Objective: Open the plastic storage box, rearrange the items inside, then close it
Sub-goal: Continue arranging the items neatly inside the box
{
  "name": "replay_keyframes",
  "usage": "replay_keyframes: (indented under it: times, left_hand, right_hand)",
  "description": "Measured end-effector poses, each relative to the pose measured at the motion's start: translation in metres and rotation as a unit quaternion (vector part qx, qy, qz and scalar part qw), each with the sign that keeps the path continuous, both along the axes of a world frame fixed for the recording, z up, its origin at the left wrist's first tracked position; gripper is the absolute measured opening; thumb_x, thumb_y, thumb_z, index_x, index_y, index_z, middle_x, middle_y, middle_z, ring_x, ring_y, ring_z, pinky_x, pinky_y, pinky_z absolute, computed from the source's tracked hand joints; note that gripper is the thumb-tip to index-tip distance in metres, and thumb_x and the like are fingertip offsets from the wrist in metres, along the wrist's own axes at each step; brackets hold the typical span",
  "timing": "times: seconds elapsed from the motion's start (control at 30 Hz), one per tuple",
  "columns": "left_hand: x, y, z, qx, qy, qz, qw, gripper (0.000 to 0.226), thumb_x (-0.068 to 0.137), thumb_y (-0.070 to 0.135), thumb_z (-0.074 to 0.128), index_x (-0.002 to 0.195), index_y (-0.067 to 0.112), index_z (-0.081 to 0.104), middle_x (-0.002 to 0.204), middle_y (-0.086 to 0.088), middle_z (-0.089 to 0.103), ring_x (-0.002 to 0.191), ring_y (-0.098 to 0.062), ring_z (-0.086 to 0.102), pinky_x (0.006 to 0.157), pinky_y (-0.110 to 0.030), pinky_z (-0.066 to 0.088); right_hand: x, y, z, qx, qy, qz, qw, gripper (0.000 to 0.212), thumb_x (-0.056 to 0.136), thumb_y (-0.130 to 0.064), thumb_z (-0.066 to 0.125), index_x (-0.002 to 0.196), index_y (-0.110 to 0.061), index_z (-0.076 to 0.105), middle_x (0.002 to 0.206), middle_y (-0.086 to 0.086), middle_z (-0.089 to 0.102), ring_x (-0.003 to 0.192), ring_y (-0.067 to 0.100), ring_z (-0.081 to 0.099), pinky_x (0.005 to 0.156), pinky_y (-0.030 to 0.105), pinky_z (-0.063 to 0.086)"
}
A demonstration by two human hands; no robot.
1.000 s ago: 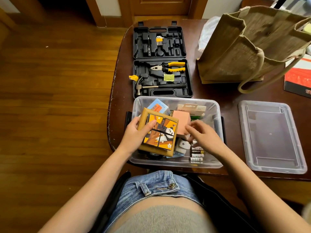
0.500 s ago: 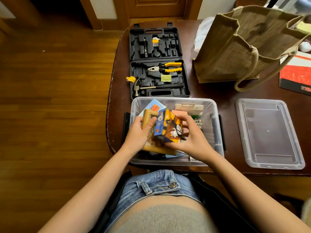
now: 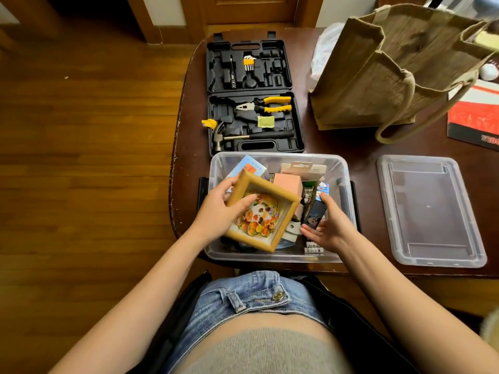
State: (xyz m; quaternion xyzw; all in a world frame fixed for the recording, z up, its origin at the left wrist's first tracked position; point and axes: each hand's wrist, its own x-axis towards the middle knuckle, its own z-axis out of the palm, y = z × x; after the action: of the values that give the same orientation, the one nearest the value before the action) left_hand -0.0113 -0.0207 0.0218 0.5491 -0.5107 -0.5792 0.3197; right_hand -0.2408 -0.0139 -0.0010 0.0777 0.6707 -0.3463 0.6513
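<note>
Head view — left hand [image 3: 218, 211] grips panda-picture frame [image 3: 263, 210], right hand [image 3: 328, 225] spread; labels unreadable.

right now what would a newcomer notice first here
The left hand grips a wooden frame with a bright panda picture, tilted over the clear storage box at the table's near edge. Beyond the box lies an open black tool case with yellow-handled pliers; the box's lid lies to its right.

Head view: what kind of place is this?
Probably a room in a home: wooden plank floor, a dark wooden table carrying an open tool case and a jute tote bag, and a wooden door behind.
</note>
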Motion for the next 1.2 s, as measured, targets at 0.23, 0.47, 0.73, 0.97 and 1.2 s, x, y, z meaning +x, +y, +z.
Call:
replay_keyframes:
  times: [0.23, 0.47, 0.73, 0.97, 1.2]
  left_hand:
    - [-0.002, -0.004, 0.001, -0.056, -0.019, -0.04, 0.997, 0.027, 0.086, 0.023, 0.069, 0.11, 0.027, 0.058, 0.104, 0.001, 0.067, 0.094, -0.01, 0.065, 0.081, -0.026, 0.055]
    - [0.001, -0.003, -0.003, -0.059, -0.098, -0.113, 0.987, 0.036, 0.082, 0.029, 0.073, 0.113, 0.039, 0.058, 0.106, 0.015, 0.065, 0.098, -0.006, 0.062, 0.088, -0.038, 0.053]
    - [-0.003, -0.003, -0.006, -0.085, -0.174, -0.207, 0.959, 0.045, 0.082, 0.026, 0.069, 0.113, 0.053, 0.051, 0.109, 0.021, 0.062, 0.101, -0.003, 0.057, 0.089, -0.032, 0.05]
    - [0.008, -0.004, -0.01, -0.062, -0.192, -0.239, 0.95, 0.047, 0.082, 0.019, 0.065, 0.12, 0.043, 0.053, 0.114, 0.018, 0.06, 0.105, -0.005, 0.055, 0.089, -0.035, 0.051]
    - [0.008, 0.0, -0.011, -0.029, -0.173, -0.273, 0.946, 0.04, 0.082, 0.015, 0.065, 0.115, 0.037, 0.057, 0.104, 0.014, 0.065, 0.097, -0.009, 0.059, 0.088, -0.039, 0.05]
  right_hand:
    - [0.001, -0.002, -0.01, -0.057, 0.059, -0.001, 0.997, 0.041, 0.094, -0.017, 0.057, 0.13, 0.0, 0.047, 0.135, 0.02, 0.047, 0.122, 0.033, 0.049, 0.094, 0.042, 0.05]
    - [-0.002, 0.003, -0.013, -0.014, 0.053, -0.038, 0.998, 0.05, 0.087, -0.014, 0.066, 0.131, 0.0, 0.045, 0.142, 0.021, 0.038, 0.128, 0.036, 0.042, 0.097, 0.044, 0.047]
    - [0.005, -0.003, -0.004, 0.12, -0.075, 0.179, 0.974, 0.07, 0.092, -0.034, 0.047, 0.143, 0.008, 0.023, 0.138, 0.027, 0.039, 0.128, 0.035, 0.041, 0.113, 0.041, 0.027]
    - [0.026, -0.005, -0.018, 0.108, -0.03, 0.168, 0.979, 0.023, 0.089, -0.033, 0.043, 0.09, -0.013, 0.055, 0.092, 0.013, 0.062, 0.101, 0.03, 0.061, 0.105, 0.051, 0.037]
    - [0.03, -0.005, -0.026, 0.122, -0.097, 0.066, 0.986, 0.034, 0.084, -0.05, 0.051, 0.078, -0.017, 0.058, 0.082, 0.007, 0.063, 0.077, 0.026, 0.06, 0.09, 0.037, 0.046]
